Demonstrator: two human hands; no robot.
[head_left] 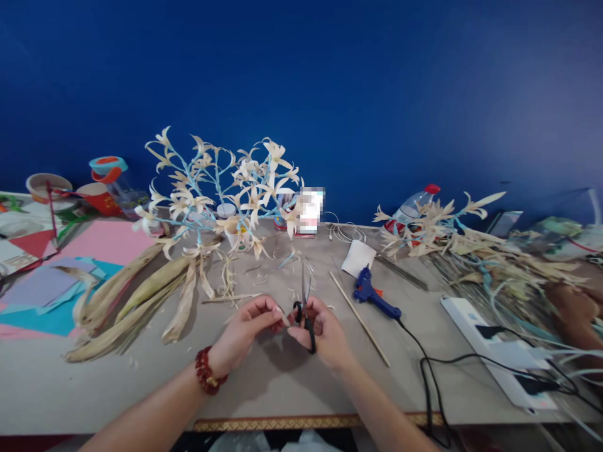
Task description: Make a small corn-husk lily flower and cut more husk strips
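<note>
Near the middle of the table, my left hand [252, 323] pinches a small pale strip of corn husk [282, 316] between thumb and fingertips. My right hand [327, 333] grips a pair of scissors [304, 290] by their black handles, with the blades pointing up and away from me. The strip lies just left of the scissors, and whether they touch is unclear. Small husk scraps [254, 269] are scattered beyond my hands. Behind them stand pale husk flowers [254, 198] on blue-wrapped stems. Dried corn husks [153, 285] lie to my left.
A blue glue gun [377, 295] and a thin stick [360, 320] lie right of my hands. A white power strip [494, 358] with trailing cables sits farther right, near another person's hand [577, 307]. Coloured paper [61, 289] covers the left side. A red-capped bottle [417, 204] stands behind.
</note>
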